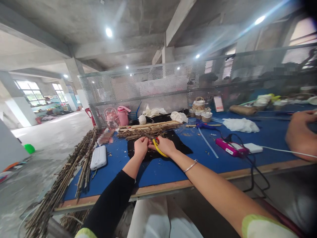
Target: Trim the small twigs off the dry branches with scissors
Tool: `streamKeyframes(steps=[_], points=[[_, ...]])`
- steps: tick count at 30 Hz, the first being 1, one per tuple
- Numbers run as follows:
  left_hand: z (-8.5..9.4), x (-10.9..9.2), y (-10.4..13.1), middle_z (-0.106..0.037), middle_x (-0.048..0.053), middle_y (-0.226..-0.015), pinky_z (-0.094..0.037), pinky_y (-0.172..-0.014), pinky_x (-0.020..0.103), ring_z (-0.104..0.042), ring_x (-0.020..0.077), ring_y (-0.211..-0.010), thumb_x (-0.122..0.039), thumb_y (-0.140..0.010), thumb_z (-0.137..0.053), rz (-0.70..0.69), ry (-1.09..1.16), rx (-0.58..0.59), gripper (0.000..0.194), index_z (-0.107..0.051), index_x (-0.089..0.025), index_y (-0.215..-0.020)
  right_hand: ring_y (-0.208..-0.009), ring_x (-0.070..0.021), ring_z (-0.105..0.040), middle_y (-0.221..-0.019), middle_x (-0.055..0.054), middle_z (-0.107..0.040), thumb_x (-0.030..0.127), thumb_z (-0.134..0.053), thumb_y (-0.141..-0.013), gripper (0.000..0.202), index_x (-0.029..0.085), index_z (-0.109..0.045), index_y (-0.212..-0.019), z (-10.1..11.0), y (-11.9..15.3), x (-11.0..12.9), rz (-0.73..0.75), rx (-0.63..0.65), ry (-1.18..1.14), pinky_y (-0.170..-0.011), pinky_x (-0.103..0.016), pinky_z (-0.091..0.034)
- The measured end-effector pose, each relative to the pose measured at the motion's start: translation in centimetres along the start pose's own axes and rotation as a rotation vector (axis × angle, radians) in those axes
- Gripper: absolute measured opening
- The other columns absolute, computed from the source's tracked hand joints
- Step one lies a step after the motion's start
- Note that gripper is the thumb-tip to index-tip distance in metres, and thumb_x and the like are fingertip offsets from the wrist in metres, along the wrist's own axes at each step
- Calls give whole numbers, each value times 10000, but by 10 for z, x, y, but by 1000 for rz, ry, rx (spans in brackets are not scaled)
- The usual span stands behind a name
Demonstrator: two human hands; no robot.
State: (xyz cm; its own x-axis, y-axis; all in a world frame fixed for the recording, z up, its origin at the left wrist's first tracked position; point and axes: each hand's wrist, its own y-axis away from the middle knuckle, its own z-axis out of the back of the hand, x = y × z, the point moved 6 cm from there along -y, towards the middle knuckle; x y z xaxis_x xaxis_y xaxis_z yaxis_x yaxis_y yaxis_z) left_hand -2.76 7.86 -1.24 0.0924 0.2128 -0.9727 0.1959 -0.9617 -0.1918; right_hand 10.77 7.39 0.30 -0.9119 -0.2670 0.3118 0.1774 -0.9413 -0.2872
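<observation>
Over a black cloth [182, 142] on the blue table, my right hand [166, 146] is closed on scissors with yellow and red handles [159, 148]; their blades point away to the upper left. My left hand [141, 147] is pinched just left of the scissors, fingertips close to the right hand's. What it pinches is too small to make out. Just beyond both hands lies a pile of thin dry twigs [131, 133], with longer pale sticks [158, 125] on top.
Dry stalk bundles [85, 155] and a white power bank [98, 158] lie left. Pink bottles [123, 115] stand behind. Right are a blue glue gun [206, 126], a magenta device [231, 147] with cables, white cloth [240, 125] and another person's hand [300, 135]. A mesh partition [138, 89] backs the table.
</observation>
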Motion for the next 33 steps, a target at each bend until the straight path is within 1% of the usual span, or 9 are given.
streamKeyframes(steps=[4,10,14,18,21,27,29,33], points=[[0,-2,3,-623,25,-583,-459,-529,205,-569,108,-531,-207,-686,-515,-5,-29,4,129,-603,-128,-633,-873,-256,-606,-934,-108,-634,748,-474,-622,664,180,-500,-965,-1,2,4,33,8,-34,-671,-286,-398],[-1,-13,11,-647,33,-597,-452,-532,198,-584,115,-548,-179,-696,-504,-22,-145,-15,139,-617,-132,-630,-920,-264,-593,-964,-113,-621,711,-506,-638,630,167,-488,-955,0,4,5,37,22,-40,-700,-287,-399],[-3,-11,11,-674,54,-678,-460,-555,208,-605,133,-602,-221,-705,-518,-20,-147,-7,157,-644,-127,-698,-927,-260,-594,-968,-119,-627,689,-503,-668,602,168,-480,-968,1,5,6,22,32,-62,-701,-281,-395],[-3,-8,8,-683,56,-737,-464,-580,216,-617,144,-644,-263,-707,-515,-56,-125,23,205,-656,-132,-778,-905,-259,-604,-930,-124,-644,702,-475,-680,599,176,-482,-965,2,4,6,24,34,-72,-688,-278,-390],[1,-11,7,-680,47,-701,-445,-579,209,-613,143,-636,-265,-710,-500,-93,-251,18,202,-661,-145,-731,-888,-267,-609,-919,-124,-648,736,-447,-663,631,183,-482,-963,2,4,7,34,18,-38,-680,-290,-395],[6,-26,11,-662,38,-628,-380,-551,208,-579,137,-594,-265,-727,-470,-200,-591,-24,238,-636,-159,-593,-881,-278,-609,-911,-145,-643,760,-424,-650,685,163,-482,-981,2,4,6,26,25,22,-692,-310,-404],[5,-27,11,-659,39,-618,-366,-545,209,-569,135,-582,-261,-731,-464,-209,-628,-22,247,-629,-160,-579,-877,-282,-609,-913,-143,-642,759,-431,-646,682,162,-494,-970,1,4,5,15,34,16,-683,-309,-410],[5,-24,10,-654,37,-610,-356,-541,211,-548,131,-563,-267,-735,-455,-215,-634,-26,257,-625,-161,-574,-863,-282,-613,-895,-134,-646,758,-438,-640,667,167,-514,-940,-1,3,4,7,33,3,-662,-304,-418]])
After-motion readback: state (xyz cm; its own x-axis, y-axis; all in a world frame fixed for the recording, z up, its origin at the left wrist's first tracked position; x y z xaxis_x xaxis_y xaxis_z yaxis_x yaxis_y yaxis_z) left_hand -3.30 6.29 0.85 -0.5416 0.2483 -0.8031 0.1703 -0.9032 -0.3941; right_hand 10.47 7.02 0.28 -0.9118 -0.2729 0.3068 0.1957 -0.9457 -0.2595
